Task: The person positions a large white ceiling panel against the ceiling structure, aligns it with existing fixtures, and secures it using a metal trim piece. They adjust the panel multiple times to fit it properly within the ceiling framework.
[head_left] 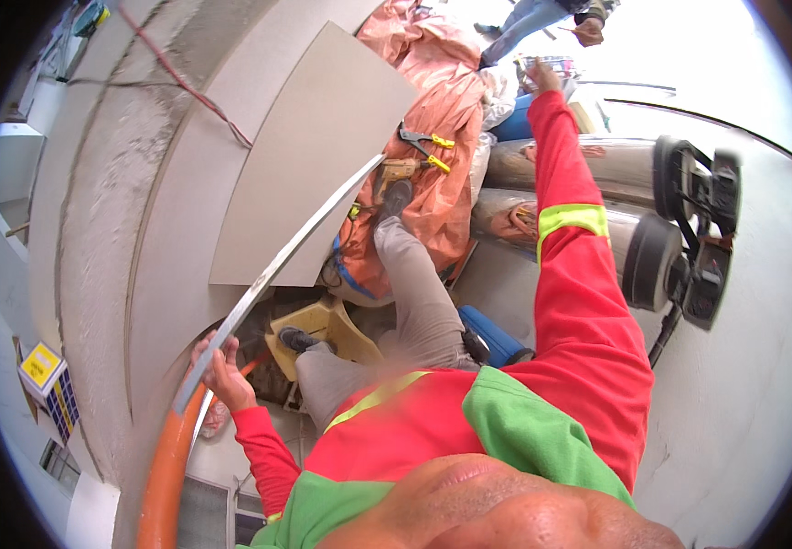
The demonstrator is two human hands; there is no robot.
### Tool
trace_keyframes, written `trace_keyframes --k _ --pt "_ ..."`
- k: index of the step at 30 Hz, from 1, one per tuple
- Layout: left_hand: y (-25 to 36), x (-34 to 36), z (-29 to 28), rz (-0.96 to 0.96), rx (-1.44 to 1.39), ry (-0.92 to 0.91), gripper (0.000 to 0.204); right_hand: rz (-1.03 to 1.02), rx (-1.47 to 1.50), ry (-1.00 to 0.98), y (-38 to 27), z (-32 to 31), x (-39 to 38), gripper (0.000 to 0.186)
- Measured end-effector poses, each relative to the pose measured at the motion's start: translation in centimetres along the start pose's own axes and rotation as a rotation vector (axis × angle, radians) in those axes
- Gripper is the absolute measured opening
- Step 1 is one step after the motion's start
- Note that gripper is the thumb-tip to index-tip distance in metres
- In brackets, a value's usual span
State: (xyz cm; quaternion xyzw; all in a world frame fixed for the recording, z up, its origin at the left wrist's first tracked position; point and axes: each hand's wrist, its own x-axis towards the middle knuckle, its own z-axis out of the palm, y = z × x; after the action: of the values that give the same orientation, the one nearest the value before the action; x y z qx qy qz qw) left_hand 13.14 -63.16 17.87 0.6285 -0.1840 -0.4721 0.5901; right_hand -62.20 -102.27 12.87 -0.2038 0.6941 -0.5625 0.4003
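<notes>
My left hand [223, 373] is closed around the lower part of a long, flat silver metal strip [279, 263]. The strip slants up and away to the right, across the edge of a large grey board [309, 165]. At its low end, it meets or overlaps an orange tube [165, 471]. My right arm stretches far forward, and my right hand [542, 77] is raised with fingers apart, and nothing shows in it. Past that hand, another person [542, 16] in jeans stands with one hand visible.
An orange tarp [437, 91] bears a yellow-tipped clamp [425, 145] and a yellowish power tool [400, 174]. My foot rests by a yellow plastic crate [346, 328]. Shiny cylinders [620, 169] with black wheel-like ends [652, 261] lie at right. A red cable [186, 84] hangs over the left ledge.
</notes>
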Motion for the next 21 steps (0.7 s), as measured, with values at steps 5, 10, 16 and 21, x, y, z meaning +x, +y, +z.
trace_keyframes --k 5,10,16,21 --pt "-2.5 6.2 9.8 -0.049 -0.045 -0.12 0.029 0.053 0.372 0.113 -4.4 -0.8 9.9 0.06" --pt "-5.0 11.3 17.7 -0.036 -0.021 -0.243 0.025 0.062 0.895 -0.209 -4.0 -4.5 18.8 0.036" --pt "-7.5 16.3 24.9 -0.112 -0.025 -0.226 0.022 -0.164 0.134 -0.225 10.8 -3.8 13.1 0.032" --pt "-11.6 19.6 28.4 -0.258 -0.078 -0.176 0.024 0.545 0.473 0.031 29.8 7.4 -7.2 0.039"
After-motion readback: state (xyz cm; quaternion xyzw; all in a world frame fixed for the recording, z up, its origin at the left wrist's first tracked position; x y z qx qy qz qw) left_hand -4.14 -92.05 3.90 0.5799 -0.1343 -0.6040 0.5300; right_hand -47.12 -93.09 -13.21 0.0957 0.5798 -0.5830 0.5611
